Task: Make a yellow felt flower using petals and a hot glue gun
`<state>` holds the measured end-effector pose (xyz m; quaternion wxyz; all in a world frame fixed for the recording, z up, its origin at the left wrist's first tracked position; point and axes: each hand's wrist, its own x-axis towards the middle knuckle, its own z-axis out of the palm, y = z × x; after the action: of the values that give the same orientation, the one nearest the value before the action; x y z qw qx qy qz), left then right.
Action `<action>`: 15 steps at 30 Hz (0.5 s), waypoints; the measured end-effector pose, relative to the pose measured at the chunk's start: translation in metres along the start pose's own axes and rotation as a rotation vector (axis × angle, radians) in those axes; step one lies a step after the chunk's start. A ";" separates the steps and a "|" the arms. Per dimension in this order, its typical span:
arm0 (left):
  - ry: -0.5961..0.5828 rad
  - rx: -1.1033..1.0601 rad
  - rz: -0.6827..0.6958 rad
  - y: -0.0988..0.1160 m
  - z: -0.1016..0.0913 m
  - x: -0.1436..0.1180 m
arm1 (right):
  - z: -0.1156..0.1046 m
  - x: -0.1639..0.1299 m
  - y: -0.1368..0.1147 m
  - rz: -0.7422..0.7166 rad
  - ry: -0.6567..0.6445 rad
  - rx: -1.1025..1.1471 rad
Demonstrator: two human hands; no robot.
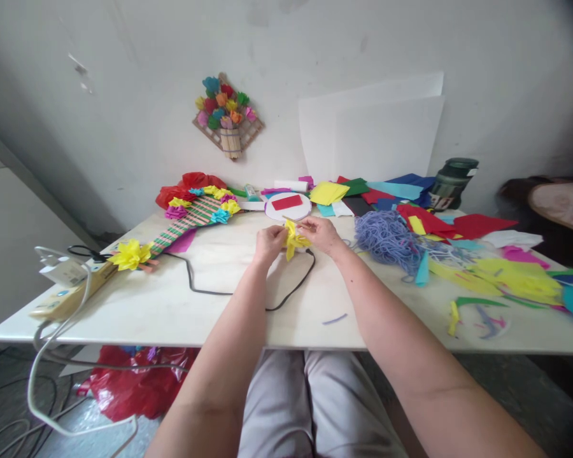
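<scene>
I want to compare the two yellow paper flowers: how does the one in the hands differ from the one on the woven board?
The flower in the hands is small, crumpled and pinched by both hands, left hand and right hand. The flower on the woven board is bigger, spread open and lies untouched. Both are yellow paper.

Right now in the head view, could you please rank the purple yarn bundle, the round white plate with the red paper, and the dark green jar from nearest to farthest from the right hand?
From the right hand:
1. Round white plate with the red paper, just behind.
2. Purple yarn bundle, to its right.
3. Dark green jar, far back right.
</scene>
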<state>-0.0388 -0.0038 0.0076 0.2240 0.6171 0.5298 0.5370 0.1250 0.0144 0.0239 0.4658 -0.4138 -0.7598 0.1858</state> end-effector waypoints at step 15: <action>-0.061 0.107 0.049 0.000 0.001 -0.001 | -0.001 0.000 -0.007 0.087 0.032 -0.120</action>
<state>-0.0377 -0.0044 0.0069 0.1936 0.6572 0.5352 0.4942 0.1226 0.0103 0.0291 0.4439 -0.4763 -0.7434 0.1533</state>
